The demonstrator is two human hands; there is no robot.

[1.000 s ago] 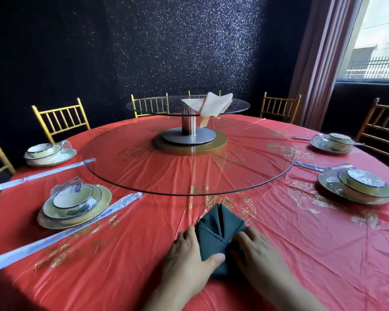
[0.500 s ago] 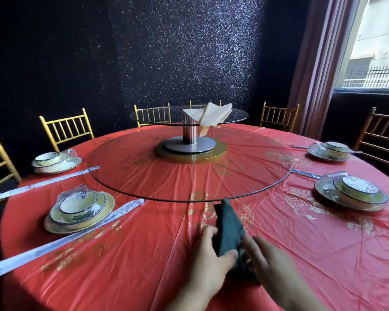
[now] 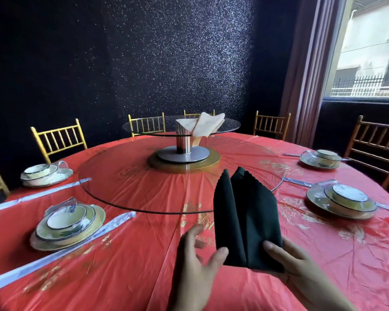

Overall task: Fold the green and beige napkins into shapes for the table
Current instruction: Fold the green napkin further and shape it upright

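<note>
Green napkin: the green napkin (image 3: pixel 247 221) is very dark and folded. It is held up tall over the near side of the surface, with two pointy tips at the top and a fold line down its middle.
Right hand: the right hand (image 3: pixel 301 268) holds the bottom right corner of the green napkin. Its thumb lies on the front and its other fingers are hidden behind the cloth.
Left hand: the left hand (image 3: pixel 195 263) is just beside the bottom left edge. Its fingers are loose and spread, and a bit blurry. The thumb tip is at the cloth edge and grips nothing.
Beige napkin: the beige napkin (image 3: pixel 202 126) lies folded on the small glass top (image 3: pixel 231 125) in the middle, far from the hands.
Surface: the surface (image 3: pixel 144 265) is round with a shiny red cover.
Big glass circle: the big glass circle (image 3: pixel 126 189) sits on the red cover, under the small glass top.
Bowl sets: one bowl set (image 3: pixel 65 225) and another (image 3: pixel 43 176) are on the left. Two more (image 3: pixel 341 203) (image 3: pixel 319 159) are on the right.
Wrapped sticks: long wrapped sticks (image 3: pixel 112 225) lie beside the near left bowl set.
Chairs: gold chairs (image 3: pixel 58 140) stand around the far side.
Window: a bright window (image 3: pixel 368 52) is on the right.
</note>
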